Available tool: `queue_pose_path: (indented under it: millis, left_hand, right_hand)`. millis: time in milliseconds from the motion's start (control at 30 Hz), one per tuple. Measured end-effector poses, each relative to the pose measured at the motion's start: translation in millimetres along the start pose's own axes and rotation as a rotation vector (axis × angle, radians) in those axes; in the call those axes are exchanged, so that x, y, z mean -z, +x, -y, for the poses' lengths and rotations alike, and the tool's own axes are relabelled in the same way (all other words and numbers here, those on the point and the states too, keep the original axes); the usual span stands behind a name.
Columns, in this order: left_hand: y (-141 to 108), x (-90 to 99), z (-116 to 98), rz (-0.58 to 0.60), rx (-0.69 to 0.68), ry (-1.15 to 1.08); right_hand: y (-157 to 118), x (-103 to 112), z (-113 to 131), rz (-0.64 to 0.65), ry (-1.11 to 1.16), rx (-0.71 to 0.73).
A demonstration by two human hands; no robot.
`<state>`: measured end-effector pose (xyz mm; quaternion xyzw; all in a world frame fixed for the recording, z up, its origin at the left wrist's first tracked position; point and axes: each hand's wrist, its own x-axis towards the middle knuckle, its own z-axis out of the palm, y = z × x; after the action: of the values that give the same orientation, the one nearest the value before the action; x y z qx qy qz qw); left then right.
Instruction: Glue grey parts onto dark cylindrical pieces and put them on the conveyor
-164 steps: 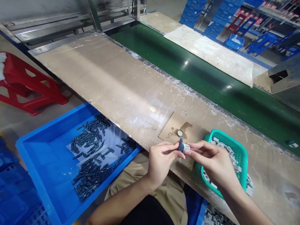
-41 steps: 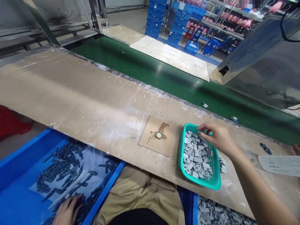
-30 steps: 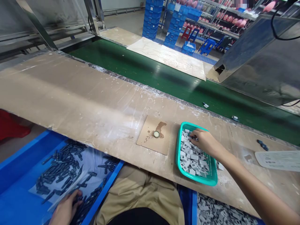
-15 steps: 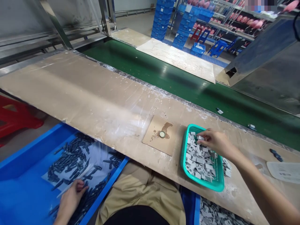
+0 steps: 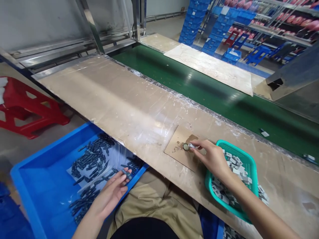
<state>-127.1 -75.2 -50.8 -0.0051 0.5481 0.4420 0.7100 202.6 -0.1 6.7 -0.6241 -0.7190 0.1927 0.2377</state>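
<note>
In the head view my right hand [image 5: 211, 156] pinches a small pale grey block [image 5: 191, 145] between thumb and fingers. The block is right at a round cap-like dish [image 5: 185, 146], which lies on a stained cardboard square [image 5: 173, 149]; whether they touch I cannot tell. Over the near edge of the blue bin, my left hand [image 5: 112, 192] grips a dark stick-like part [image 5: 127, 174] at its fingertips. More dark parts [image 5: 91, 162] lie on a white sheet inside the blue bin [image 5: 45, 156]. A green basket [image 5: 253, 179] of grey blocks [image 5: 236, 166] sits under my right forearm.
Beyond the brown worktop [image 5: 119, 106] runs a green belt [image 5: 159, 69] carrying a few small pieces. A red stool [image 5: 37, 106] stands at the left. Blue crates [image 5: 194, 21] are stacked at the back, near racks of pink items [image 5: 296, 21].
My right hand has moved left from the basket to the round dish with a grey block. My left hand has risen from the pile with a dark part. The view has shifted left.
</note>
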Motion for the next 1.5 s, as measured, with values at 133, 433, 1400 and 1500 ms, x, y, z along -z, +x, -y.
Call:
queue_pose_path:
  millis: [133, 433, 1400, 1500]
  left_hand:
    - [-6, -16.1, 12, 0.071, 0.036, -0.035]
    - [-9, -79.5, 30, 0.312, -0.161, 0.066]
    - [0, -142.5, 16, 0.572, -0.701, 0.537]
    - [3, -143.3, 13, 0.609, -0.623, 0.531]
  right_hand:
    - [3, -9, -5, 0.056, -0.041, 0.075]
    - [-9, 5, 17, 0.054, 0.418, -0.291]
    - [-28, 7, 53, 0.186, 0.854, -0.470]
    - [-29, 8, 54, 0.199, 0.860, -0.441]
